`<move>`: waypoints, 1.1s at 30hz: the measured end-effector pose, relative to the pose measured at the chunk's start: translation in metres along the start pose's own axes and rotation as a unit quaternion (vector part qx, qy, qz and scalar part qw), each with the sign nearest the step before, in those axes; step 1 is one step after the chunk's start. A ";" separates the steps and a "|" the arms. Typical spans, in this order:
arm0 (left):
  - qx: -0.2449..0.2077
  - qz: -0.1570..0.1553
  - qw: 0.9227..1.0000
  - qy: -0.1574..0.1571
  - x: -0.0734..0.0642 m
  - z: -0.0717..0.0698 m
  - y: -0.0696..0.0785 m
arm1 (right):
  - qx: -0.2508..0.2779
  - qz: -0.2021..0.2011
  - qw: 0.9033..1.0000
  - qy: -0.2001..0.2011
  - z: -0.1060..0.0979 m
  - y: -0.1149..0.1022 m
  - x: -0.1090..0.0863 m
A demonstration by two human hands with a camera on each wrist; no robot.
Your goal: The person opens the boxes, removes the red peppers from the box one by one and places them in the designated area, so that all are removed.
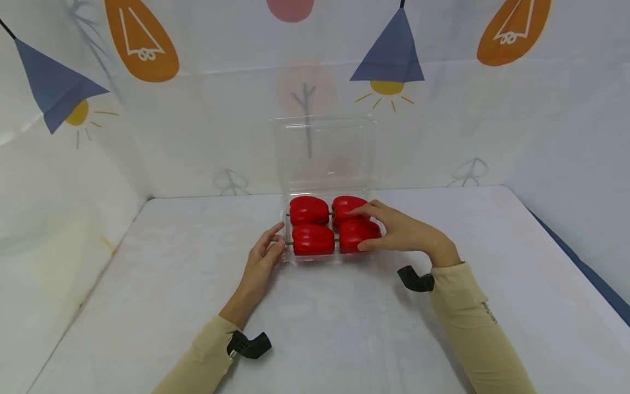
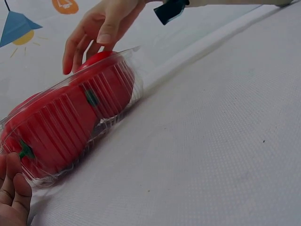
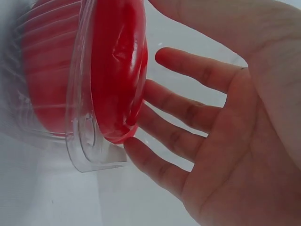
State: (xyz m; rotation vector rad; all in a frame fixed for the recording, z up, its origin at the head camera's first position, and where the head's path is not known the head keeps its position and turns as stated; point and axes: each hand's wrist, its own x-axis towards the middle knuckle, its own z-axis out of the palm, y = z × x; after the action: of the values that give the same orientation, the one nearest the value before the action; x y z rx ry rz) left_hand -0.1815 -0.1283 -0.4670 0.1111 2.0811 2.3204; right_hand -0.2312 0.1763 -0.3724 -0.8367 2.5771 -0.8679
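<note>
A clear plastic clamshell container [image 1: 310, 259] holds several red bell peppers in two rows. Its transparent lid [image 1: 325, 150] stands raised at the back. My right hand [image 1: 404, 229] is spread over the front right bell pepper [image 1: 355, 232], fingers extended toward the back right bell pepper [image 1: 344, 205]. Fairly straight fingers [image 3: 174, 103] lie against or just beside the red pepper in the right wrist view; the thumb tip is out of that frame. My left hand [image 1: 258, 265] rests with loosely bent fingers at the container's left side, close to a green stem [image 2: 26, 149].
A white cloth-covered table [image 1: 325, 328] carries the container near its back edge. Behind hangs a pale curtain [image 1: 197, 131] printed with lamps. Dark wrist devices [image 1: 250, 346] sit at both cuffs.
</note>
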 end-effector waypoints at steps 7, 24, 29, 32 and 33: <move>0.005 0.001 1.000 0.001 -0.001 -0.001 0.001 | -0.003 0.000 1.000 -0.003 0.001 -0.002 0.001; 0.016 0.007 1.000 -0.001 -0.001 0.001 -0.001 | -0.030 0.009 0.999 -0.011 0.001 -0.001 0.001; 0.018 0.010 1.000 -0.003 -0.001 0.001 -0.001 | -0.046 0.003 0.999 -0.003 0.002 -0.002 0.000; 0.017 0.012 1.000 -0.004 -0.001 0.001 -0.001 | -0.041 -0.002 0.999 0.003 0.003 -0.001 0.000; 0.016 0.013 1.000 -0.004 -0.001 0.001 -0.001 | -0.036 -0.003 0.999 0.005 0.003 -0.001 0.001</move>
State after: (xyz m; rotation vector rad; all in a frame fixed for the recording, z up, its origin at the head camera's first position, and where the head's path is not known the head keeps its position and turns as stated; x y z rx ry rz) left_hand -0.1800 -0.1268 -0.4678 0.1468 2.1272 2.2967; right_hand -0.2299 0.1740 -0.3744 -0.8631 2.6311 -0.7866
